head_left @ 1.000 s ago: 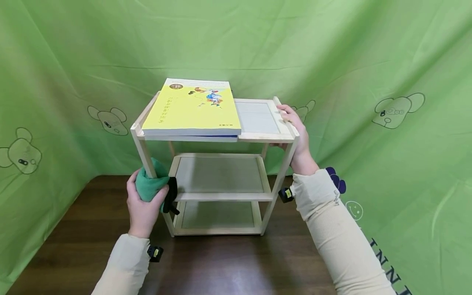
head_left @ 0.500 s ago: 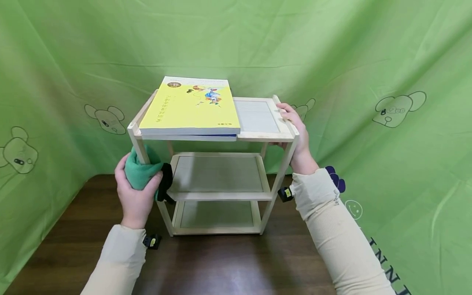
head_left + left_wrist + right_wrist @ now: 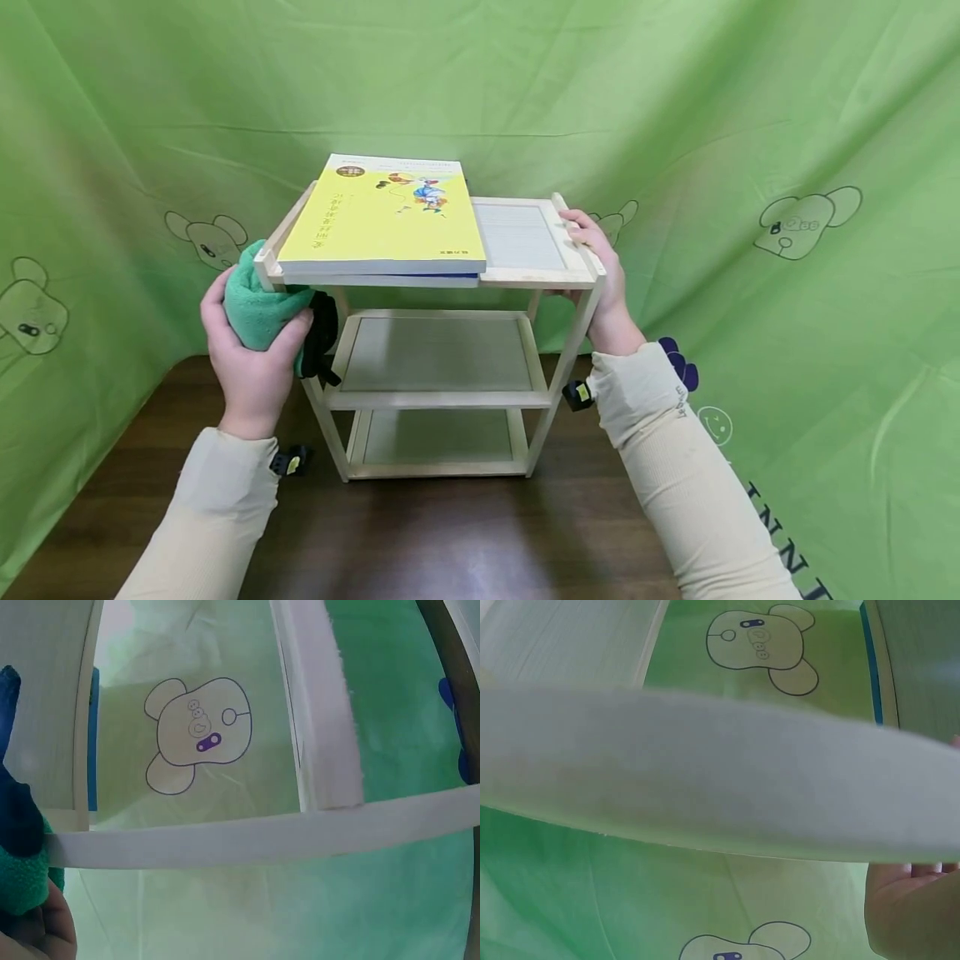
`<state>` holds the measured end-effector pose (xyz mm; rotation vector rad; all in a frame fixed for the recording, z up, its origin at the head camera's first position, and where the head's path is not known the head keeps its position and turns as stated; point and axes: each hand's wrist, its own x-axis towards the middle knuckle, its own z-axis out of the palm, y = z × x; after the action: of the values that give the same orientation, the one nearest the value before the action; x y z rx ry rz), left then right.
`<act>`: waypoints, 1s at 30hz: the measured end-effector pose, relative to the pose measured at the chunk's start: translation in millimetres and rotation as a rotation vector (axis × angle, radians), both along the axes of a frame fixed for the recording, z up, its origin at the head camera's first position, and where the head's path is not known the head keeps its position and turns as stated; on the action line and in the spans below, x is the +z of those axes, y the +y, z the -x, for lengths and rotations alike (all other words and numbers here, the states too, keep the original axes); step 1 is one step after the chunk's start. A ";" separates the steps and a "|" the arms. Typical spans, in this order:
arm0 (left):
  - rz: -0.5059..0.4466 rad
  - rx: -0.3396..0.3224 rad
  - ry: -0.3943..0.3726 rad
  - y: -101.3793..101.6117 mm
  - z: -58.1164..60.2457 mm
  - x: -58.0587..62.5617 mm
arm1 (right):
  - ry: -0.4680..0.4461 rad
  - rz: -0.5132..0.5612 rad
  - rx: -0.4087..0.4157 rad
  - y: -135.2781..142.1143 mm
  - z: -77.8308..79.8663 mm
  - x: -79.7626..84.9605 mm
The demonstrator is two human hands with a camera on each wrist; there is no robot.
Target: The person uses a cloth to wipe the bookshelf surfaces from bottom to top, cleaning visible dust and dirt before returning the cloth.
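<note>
A pale wooden three-tier shelf (image 3: pixel 442 400) stands on the floor in the head view. My left hand (image 3: pixel 251 379) holds a fuzzy green cloth (image 3: pixel 258 317) with a black part, wrapped about the top of the front left leg, just under the upper corner. In the left wrist view the cloth (image 3: pixel 22 885) meets the end of that leg (image 3: pixel 225 847). On the other side, my right hand (image 3: pixel 606 279) grips the right edge of the top tier, some fingers over the rim and others below it. The right wrist view shows a leg (image 3: pixel 705 772) crossing in front of this hand (image 3: pixel 907 907).
A thick yellow book (image 3: pixel 390 221) lies on the left part of the top tier, over another with a blue edge. Green curtain (image 3: pixel 675 100) printed with cartoon heads hangs behind and at both sides. The floor (image 3: pixel 420 542) is dark wood.
My left hand has slid the cloth up the front left leg to the top corner, moving slightly left. The right hand keeps its grip, and the shelf barely shifts.
</note>
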<state>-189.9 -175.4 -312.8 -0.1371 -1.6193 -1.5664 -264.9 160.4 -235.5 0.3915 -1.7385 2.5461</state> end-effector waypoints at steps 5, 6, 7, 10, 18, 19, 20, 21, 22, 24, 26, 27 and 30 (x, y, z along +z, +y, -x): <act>-0.014 0.002 -0.011 1.9 -1.8 2.5 | 0.009 -0.008 -0.001 -1.1 -0.2 1.0; -0.011 0.006 -0.014 2.2 -2.1 2.1 | 0.009 -0.008 -0.006 -0.9 -0.3 1.1; -0.011 0.006 -0.016 2.5 -2.3 1.6 | 0.012 -0.007 -0.008 -0.7 -0.3 1.3; -0.007 0.017 -0.031 3.4 -3.3 -0.9 | 0.010 -0.005 -0.019 -0.1 -1.0 1.6; -0.003 0.048 -0.093 5.8 -7.3 -14.5 | 0.016 -0.011 -0.006 -0.2 0.8 0.6; 0.000 0.055 -0.104 5.9 -7.6 -18.0 | 0.017 -0.012 -0.006 -0.4 0.6 0.5; 0.003 0.063 -0.115 5.9 -7.6 -21.8 | 0.017 -0.017 -0.009 -0.5 0.6 0.2; 0.006 0.067 -0.127 5.8 -7.5 -25.7 | 0.017 -0.023 -0.012 -0.8 0.5 0.1; 0.009 0.071 -0.138 5.8 -7.6 -29.4 | 0.018 -0.027 -0.013 -0.9 0.5 0.0; 0.013 0.074 -0.157 5.9 -7.5 -36.0 | 0.016 -0.033 -0.021 -1.3 0.4 -0.1; 0.019 0.076 -0.168 6.6 -7.9 -41.3 | 0.014 -0.022 -0.019 -1.2 0.9 -0.4; 0.020 0.078 -0.173 6.9 -8.2 -43.9 | 0.015 -0.020 -0.019 -1.1 1.1 -0.4; 0.030 0.084 -0.195 7.9 -9.9 -51.5 | 0.014 -0.010 -0.013 -0.5 1.6 -1.2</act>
<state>-180.1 -167.4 -364.2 0.0691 -1.7760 -1.5297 -266.5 160.0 -236.6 0.3969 -1.7437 2.5209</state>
